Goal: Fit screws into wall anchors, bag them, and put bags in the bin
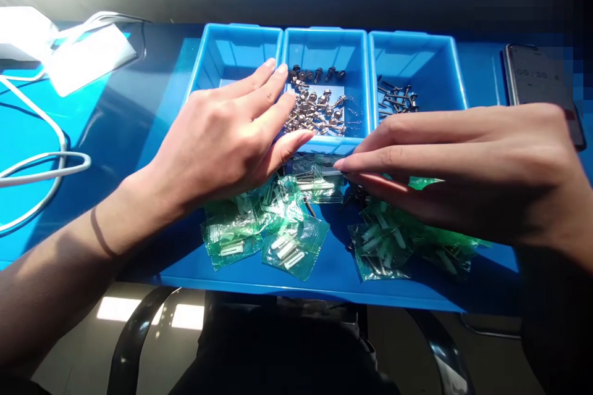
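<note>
My left hand point(231, 129) lies across the left bin point(236, 49) and the front of the middle bin point(324, 37), fingers stretched out and empty. Its fingertips reach over silver hex-head screws point(319, 111) in the middle bin. My right hand point(463, 160) is closed in a pinch in front of the middle and right bins. Those fingertips meet at the right edge of a clear packet point(317, 182) with white wall plugs and screws; what they grip is hidden. Green-tinted packets point(294, 250) lie below my left hand, and more green packets point(382, 247) lie under my right hand.
Dark screws point(396, 99) sit in the right bin point(426, 49). A phone point(532, 74) showing a timer lies at the right. White cables point(60, 136) and a white sheet point(88, 58) occupy the left of the blue table point(194, 274). A chair armrest point(132, 339) is below the edge.
</note>
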Demonstrator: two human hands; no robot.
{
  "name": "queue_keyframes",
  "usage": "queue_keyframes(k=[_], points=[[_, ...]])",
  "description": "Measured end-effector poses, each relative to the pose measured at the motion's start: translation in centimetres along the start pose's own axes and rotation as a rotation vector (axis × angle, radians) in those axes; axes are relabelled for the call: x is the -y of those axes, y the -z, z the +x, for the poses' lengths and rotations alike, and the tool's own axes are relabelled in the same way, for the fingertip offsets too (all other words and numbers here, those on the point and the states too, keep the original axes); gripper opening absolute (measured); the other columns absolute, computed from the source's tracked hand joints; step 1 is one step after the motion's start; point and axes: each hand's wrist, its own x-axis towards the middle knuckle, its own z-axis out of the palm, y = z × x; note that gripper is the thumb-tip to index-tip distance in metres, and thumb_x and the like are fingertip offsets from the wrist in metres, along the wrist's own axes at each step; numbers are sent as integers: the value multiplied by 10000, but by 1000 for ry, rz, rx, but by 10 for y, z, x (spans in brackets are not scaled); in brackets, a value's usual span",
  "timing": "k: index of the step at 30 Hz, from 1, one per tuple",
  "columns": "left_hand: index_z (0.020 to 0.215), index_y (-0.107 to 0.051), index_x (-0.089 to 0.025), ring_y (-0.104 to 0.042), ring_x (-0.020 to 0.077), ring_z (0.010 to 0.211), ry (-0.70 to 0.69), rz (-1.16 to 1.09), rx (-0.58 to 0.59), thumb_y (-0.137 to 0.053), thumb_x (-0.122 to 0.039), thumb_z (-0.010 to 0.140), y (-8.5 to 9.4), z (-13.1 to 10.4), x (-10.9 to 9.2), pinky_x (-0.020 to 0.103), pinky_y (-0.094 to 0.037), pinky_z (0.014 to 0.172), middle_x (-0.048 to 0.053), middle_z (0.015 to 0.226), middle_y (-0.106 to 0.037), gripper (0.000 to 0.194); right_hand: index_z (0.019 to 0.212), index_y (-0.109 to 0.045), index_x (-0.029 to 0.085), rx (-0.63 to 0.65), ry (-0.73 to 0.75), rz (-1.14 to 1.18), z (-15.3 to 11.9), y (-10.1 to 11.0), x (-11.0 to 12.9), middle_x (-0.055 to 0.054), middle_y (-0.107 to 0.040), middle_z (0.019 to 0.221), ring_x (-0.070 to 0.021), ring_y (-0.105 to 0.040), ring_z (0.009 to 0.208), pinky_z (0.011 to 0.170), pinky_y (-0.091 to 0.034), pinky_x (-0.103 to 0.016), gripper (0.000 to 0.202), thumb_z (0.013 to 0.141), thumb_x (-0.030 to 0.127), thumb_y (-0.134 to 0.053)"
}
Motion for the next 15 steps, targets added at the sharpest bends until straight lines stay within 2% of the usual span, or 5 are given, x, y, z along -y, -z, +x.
queue_keyframes(k=[4,7,9,12,15], points=[[1361,-552,-8,-558,352,1466,34,-30,33,-399,-371,1105,0,0,-3,511,-629,1144,259,1499,-593,470,1082,-776,313,-53,-93,48,4,4,-1,32,-771,931,-95,-684,734,629,-551,-283,140,962,245,-746],[1364,-550,-2,-554,344,1473,40,-50,30,-423,-365,1101,-2,-1,-3,487,-617,1166,262,1509,-582,465,1028,-774,334,-80,-244,58,7,3,0,8,-763,903,-147,-655,702,595,-499,-370,132,922,256,-773],[1351,-562,-5,-575,341,1456,20,-43,15,-439,-354,1096,-2,-1,-2,471,-628,1150,258,1494,-596,450,1011,-768,337,-150,-322,133,8,-1,4,0,-755,903,-170,-649,707,603,-491,-397,134,893,278,-790],[1354,-587,-48,-610,335,1425,19,-46,-58,-526,-361,1069,0,-1,-2,465,-638,1140,210,1456,-644,427,1060,-760,356,-277,-487,334,10,-6,16,7,-762,981,-204,-709,827,718,-596,-412,174,901,289,-780],[1386,-601,-109,-637,342,1396,-13,-113,-187,-640,-386,1009,7,-1,-3,514,-638,1127,149,1391,-698,469,1035,-772,392,-301,-586,453,15,-7,30,29,-772,1026,-207,-743,905,763,-656,-397,177,937,249,-736]])
